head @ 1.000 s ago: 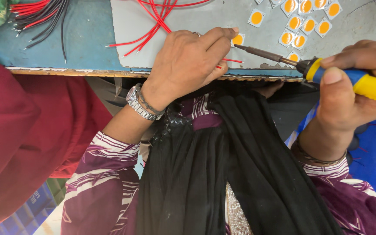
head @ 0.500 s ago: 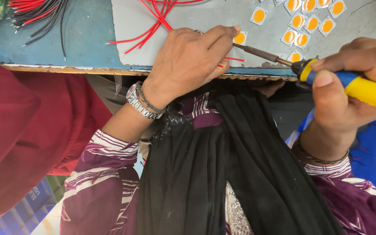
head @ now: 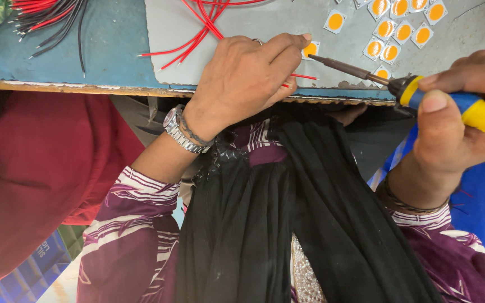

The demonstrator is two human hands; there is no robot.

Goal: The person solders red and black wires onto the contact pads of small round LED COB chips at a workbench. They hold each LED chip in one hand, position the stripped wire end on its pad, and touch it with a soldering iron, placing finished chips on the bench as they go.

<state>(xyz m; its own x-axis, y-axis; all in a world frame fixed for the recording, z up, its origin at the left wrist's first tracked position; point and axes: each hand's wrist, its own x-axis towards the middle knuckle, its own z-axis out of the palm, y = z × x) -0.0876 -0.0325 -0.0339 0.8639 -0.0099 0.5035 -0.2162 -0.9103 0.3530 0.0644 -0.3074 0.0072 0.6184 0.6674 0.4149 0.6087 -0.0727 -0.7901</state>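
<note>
My left hand [head: 248, 78] rests on the grey mat [head: 265, 28] at the table's near edge, fingers pinching a short red wire [head: 303, 77] beside a small square chip with a yellow-orange centre [head: 310, 49]. My right hand [head: 456, 123] grips the blue and yellow handle of a soldering iron [head: 467, 106]. Its dark metal tip [head: 316, 58] points left and sits right at that chip, close to my left fingertips. A metal watch is on my left wrist.
Several more yellow-centred chips [head: 399, 28] lie on the mat at the upper right. Loose red wires [head: 203, 22] cross the mat; a bundle of red and black wires [head: 46, 17] lies on the blue tabletop [head: 102, 50] at left. Red cloth [head: 35, 168] is beside my left arm.
The view has shifted slightly. The soldering iron's tip has stayed at the chip by my left fingers; both hands keep their grips.
</note>
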